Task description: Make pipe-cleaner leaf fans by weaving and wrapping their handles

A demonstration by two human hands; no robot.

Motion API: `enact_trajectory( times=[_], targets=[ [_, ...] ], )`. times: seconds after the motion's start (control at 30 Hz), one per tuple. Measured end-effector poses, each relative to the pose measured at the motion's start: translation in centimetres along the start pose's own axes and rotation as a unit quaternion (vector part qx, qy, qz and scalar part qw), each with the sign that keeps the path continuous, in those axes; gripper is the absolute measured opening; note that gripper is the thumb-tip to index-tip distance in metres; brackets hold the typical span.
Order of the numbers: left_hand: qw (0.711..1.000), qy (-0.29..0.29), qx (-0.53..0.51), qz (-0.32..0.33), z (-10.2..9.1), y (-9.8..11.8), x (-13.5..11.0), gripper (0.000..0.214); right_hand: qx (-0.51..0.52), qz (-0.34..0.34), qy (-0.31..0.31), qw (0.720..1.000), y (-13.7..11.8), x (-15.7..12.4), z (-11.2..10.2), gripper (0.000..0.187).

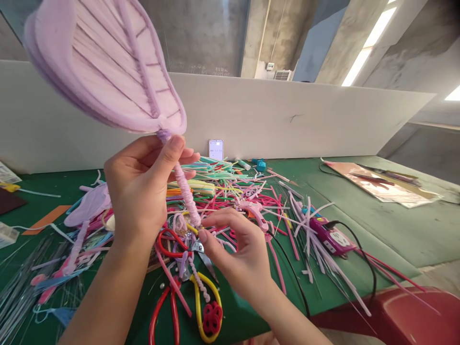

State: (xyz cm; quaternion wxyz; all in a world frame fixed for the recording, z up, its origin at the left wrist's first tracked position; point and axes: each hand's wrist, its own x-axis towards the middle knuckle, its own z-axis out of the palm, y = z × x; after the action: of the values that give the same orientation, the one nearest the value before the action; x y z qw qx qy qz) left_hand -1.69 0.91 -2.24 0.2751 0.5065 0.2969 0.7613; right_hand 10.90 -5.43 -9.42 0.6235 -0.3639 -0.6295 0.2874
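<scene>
My left hand (pixel 143 187) is closed round the top of a pink fuzzy stem (pixel 187 194), just under a large lilac leaf-shaped piece (pixel 104 62) held up at the upper left. My right hand (pixel 233 249) pinches the lower end of that stem with thumb and fingertips. Below the hands lie red-handled scissors (pixel 168 297) and yellow-handled scissors (pixel 201 306) on the green table (pixel 359 211).
A heap of coloured sticks and pipe cleaners (pixel 223 187) covers the middle of the table. A pink glue gun (pixel 330 237) with a black cord lies right. A phone (pixel 216 149) leans on the white partition. Paper sheets (pixel 381 184) lie far right; a red stool (pixel 406 311) stands below.
</scene>
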Motion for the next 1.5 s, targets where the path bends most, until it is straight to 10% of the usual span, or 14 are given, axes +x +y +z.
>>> enact_trajectory(
  times=[1.5],
  targets=[
    [1.0,-0.001,-0.001,0.008,0.2,0.61,-0.6,0.006,0.029,0.093,0.008,0.995,0.36,-0.05,0.38,0.007]
  ],
)
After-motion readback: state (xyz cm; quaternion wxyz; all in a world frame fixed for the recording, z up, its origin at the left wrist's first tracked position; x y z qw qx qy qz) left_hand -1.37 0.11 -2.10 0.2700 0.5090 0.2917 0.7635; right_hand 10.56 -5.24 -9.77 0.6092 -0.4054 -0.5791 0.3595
